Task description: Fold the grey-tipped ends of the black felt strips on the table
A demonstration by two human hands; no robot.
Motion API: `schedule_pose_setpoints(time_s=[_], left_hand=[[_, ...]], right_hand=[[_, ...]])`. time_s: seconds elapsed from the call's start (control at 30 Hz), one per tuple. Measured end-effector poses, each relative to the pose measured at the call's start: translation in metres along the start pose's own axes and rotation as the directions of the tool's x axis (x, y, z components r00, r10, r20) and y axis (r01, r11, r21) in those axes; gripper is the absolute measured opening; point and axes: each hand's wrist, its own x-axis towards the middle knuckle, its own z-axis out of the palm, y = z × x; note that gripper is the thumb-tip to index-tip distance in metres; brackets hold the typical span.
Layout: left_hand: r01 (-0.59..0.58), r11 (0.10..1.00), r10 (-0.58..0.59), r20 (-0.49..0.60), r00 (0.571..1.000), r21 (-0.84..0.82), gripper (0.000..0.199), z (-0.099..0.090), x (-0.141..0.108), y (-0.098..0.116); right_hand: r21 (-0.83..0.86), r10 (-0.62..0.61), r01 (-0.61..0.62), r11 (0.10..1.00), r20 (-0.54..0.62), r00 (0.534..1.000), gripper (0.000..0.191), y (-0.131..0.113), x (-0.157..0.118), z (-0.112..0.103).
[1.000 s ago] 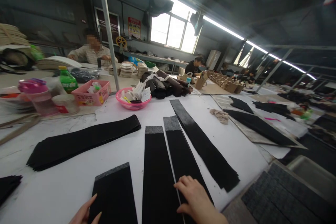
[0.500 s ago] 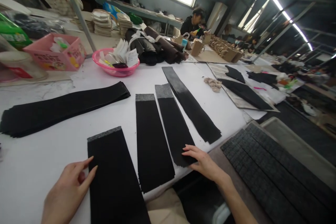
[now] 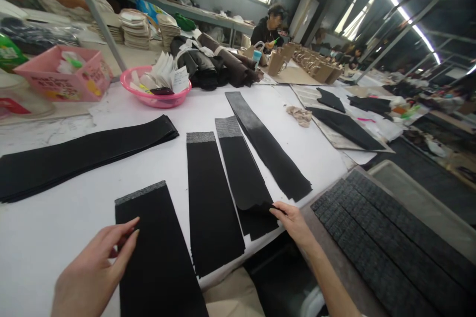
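Observation:
My right hand [image 3: 292, 220] pinches the near end of the top black strip [image 3: 245, 168] in a pile. That end is lifted and curls back, baring the strip beneath. Over the left edge of the nearest black pile [image 3: 152, 252], which has a grey band at its far end, is my left hand [image 3: 98, 262]. Its thumb and index fingertips are slightly apart with nothing seen between them. Between the hands lies another black pile [image 3: 211, 198], also grey-banded. To the right of the lifted strip rests a longer black pile [image 3: 267, 143].
A thick black stack [image 3: 82, 151] lies at left on the white table [image 3: 148, 168]. Behind are a pink basin [image 3: 156, 99] of papers and a pink box [image 3: 67, 84]. Dark textured panels [image 3: 386, 237] fill a tray at right. A co-worker [image 3: 267, 27] sits at the back.
My right hand has gone from resting over the pile to gripping the top strip's near end and raising it. My left thumb and index finger have drawn closer together.

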Motion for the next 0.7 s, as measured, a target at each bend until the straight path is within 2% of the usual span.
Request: schedule_pose_setpoints(time_s=[0.07,0.1,0.17,0.2,0.23,0.27,0.33,0.37,0.4,0.43,0.47,0.5,0.53,0.6,0.63,0.7], left_hand=[[-0.162,0.980,0.177,0.135,0.975,-0.115,0.037,0.002,0.011,0.034],[-0.227,0.953,0.271,0.232,0.934,-0.199,0.033,0.005,0.017,0.052],[-0.291,0.883,0.432,0.398,0.809,-0.367,0.027,0.013,0.030,0.087],[-0.280,0.851,0.482,0.446,0.754,-0.445,0.027,0.017,0.035,0.104],[-0.234,0.824,0.503,0.476,0.721,-0.516,0.028,0.021,0.041,0.120],[-0.152,0.798,0.495,0.489,0.718,-0.584,0.029,0.025,0.046,0.133],[0.143,0.699,0.418,0.563,0.713,-0.701,0.035,0.033,0.056,0.156],[0.337,0.597,0.373,0.624,0.686,-0.728,0.040,0.038,0.060,0.166],[0.524,0.460,0.345,0.688,0.639,-0.717,0.046,0.043,0.065,0.173],[0.669,0.311,0.332,0.737,0.589,-0.675,0.051,0.049,0.069,0.179],[0.758,0.179,0.320,0.765,0.558,-0.628,0.054,0.055,0.073,0.185],[0.797,0.083,0.306,0.777,0.551,-0.598,0.053,0.062,0.076,0.189],[0.805,0.023,0.282,0.776,0.564,-0.593,0.050,0.068,0.079,0.192],[0.792,-0.028,0.230,0.767,0.599,-0.610,0.042,0.079,0.082,0.196],[0.788,-0.053,0.209,0.765,0.610,-0.614,0.038,0.083,0.083,0.196],[0.787,-0.135,0.177,0.767,0.617,-0.602,0.029,0.085,0.084,0.196]], right_hand=[[0.025,0.012,-0.010,1.000,-0.071,0.997,0.029,-0.002,0.001,0.000],[0.034,0.019,-0.015,0.999,-0.098,0.995,0.030,-0.003,0.002,0.000],[0.044,0.022,-0.016,0.999,-0.124,0.992,0.030,-0.008,0.002,-0.001],[0.043,0.012,-0.007,0.999,-0.123,0.992,0.030,-0.011,0.001,-0.002],[0.038,-0.007,0.011,0.999,-0.109,0.994,0.028,-0.015,-0.001,-0.004],[0.031,-0.037,0.040,0.999,-0.087,0.996,0.025,-0.020,-0.002,-0.006],[0.014,-0.115,0.115,0.993,-0.017,0.993,0.019,-0.029,-0.006,-0.009],[0.001,-0.157,0.157,0.988,0.018,0.987,0.017,-0.033,-0.008,-0.009],[-0.018,-0.198,0.200,0.980,0.056,0.979,0.017,-0.036,-0.008,-0.008],[-0.044,-0.242,0.247,0.968,0.089,0.966,0.017,-0.038,-0.008,-0.006],[-0.071,-0.294,0.304,0.950,0.123,0.948,0.017,-0.038,-0.006,-0.003],[-0.095,-0.353,0.369,0.925,0.152,0.923,0.017,-0.037,-0.004,0.000],[-0.114,-0.412,0.434,0.894,0.175,0.894,0.017,-0.034,-0.001,0.004],[-0.138,-0.506,0.530,0.837,0.178,0.844,0.017,-0.025,0.005,0.008],[-0.146,-0.522,0.536,0.831,0.127,0.843,0.018,-0.019,0.007,0.009],[-0.125,-0.444,0.433,0.893,-0.085,0.892,0.025,-0.007,0.014,0.005]])
